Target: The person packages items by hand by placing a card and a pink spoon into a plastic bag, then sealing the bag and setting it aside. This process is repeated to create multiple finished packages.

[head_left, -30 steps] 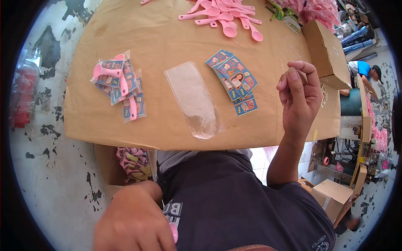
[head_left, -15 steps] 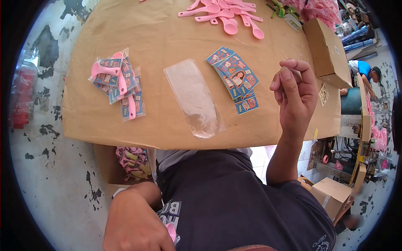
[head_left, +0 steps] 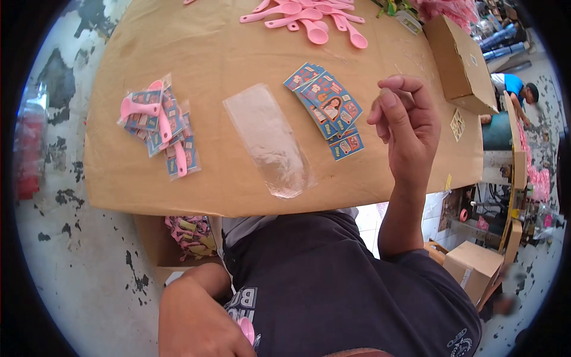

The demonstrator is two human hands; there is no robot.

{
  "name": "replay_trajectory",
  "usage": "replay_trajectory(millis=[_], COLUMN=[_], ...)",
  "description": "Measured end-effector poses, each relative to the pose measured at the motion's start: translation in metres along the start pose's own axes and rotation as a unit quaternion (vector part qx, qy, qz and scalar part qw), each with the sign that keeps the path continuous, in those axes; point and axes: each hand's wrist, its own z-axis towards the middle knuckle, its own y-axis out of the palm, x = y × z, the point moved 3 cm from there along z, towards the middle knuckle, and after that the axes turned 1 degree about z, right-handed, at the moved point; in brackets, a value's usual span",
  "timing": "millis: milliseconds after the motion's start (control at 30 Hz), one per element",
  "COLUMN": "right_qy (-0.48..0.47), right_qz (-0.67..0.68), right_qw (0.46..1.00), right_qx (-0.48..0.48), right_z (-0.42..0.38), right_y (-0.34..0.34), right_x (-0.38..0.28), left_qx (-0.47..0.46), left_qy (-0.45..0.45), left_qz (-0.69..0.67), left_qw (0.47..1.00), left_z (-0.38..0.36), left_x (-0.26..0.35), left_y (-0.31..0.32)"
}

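My left hand (head_left: 199, 324) is low by my chest at the bottom, its fingers largely hidden and closed round a pink spoon (head_left: 245, 329). Only the spoon's bowl and a bit of clear plastic show. Above the table's right part, my right hand (head_left: 410, 125) is raised with fingers curled in and thumb near the index finger; nothing shows in it. Left of it lies a fanned stack of blue printed cards (head_left: 330, 107). Flat clear plastic bags (head_left: 267, 140) lie mid-table. Several bagged pink spoons with cards (head_left: 159, 125) are piled at the left.
Loose pink spoons (head_left: 309, 18) are heaped at the far edge. A cardboard box (head_left: 458, 65) stands on the right. Below the table's left edge, another box (head_left: 157, 238) holds packed pink items. Another person (head_left: 511, 89) bends over at the far right.
The view has shifted slightly, so the table items sit a little further left. My left hand has moved slightly right with the spoon; my right hand keeps its curled pose.
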Motion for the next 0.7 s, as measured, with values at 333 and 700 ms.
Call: replay_trajectory(millis=[333,700], right_qy=[0.000,0.009], right_qz=[0.005,0.022], right_qw=[1.000,0.999], right_qx=[-0.027,-0.023], right_z=[-0.002,-0.008], right_y=[0.002,0.006], right_x=[0.002,0.011], left_qx=[-0.017,0.239], left_qy=[0.001,0.027], left_qz=[-0.048,-0.143], left_qw=[0.999,0.960], left_z=[0.008,-0.030], left_x=[-0.010,-0.051], left_y=[-0.011,-0.093])
